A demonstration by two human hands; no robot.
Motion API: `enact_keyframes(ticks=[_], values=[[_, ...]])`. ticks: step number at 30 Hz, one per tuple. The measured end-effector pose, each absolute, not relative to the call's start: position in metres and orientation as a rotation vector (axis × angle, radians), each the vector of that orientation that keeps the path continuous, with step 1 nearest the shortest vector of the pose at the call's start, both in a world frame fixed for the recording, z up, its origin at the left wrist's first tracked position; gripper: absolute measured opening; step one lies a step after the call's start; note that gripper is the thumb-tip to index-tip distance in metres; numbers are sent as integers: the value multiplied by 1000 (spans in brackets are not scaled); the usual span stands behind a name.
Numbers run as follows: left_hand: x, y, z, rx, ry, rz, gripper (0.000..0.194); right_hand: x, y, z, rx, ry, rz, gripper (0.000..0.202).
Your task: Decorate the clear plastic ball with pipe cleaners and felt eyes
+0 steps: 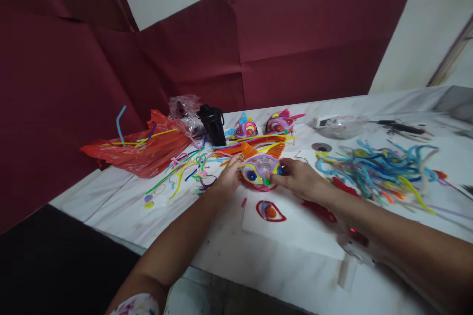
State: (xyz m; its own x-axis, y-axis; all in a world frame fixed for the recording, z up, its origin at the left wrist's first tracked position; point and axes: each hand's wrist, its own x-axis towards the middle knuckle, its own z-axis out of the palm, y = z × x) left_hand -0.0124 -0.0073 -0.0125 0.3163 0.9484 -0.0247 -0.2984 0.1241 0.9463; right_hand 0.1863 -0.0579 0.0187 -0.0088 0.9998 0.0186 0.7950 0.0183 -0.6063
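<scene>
Nearest, a patterned sleeve (137,304) shows at lower left; at centre, the left hand (232,173) and right hand (301,177) grip a colourful eared figure (258,162) by its sides, fingers closed on it. Orange ears (276,150) and a blue eye (252,176) are in place; a red-rimmed eye shape (271,211) (seemingly unattached) lies below on white paper (291,236). Behind sit two similar figures (246,129), seemingly further finished.

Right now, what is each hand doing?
Left hand: gripping the left edge of the colorful mask with orange ears.
Right hand: holding its right side, thumb on the front.
</scene>
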Motion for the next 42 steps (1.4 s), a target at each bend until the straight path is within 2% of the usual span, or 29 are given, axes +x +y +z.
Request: enact_keyframes(ticks=[11, 24, 37, 42], values=[[-10, -11, -8, 1000, 799, 1083, 30, 189, -57, 16, -1788, -1865, 661, 45], [-11, -14, -8, 1021, 763, 1089, 40, 184, -60, 26, -1776, -1838, 661, 34], [-9, -16, -8, 1005, 774, 1097, 43, 183, -59, 24, -1771, -1849, 678, 36], [-9, -16, -10, 988, 751, 1098, 39, 185, -57, 20, -1766, -1848, 686, 41]])
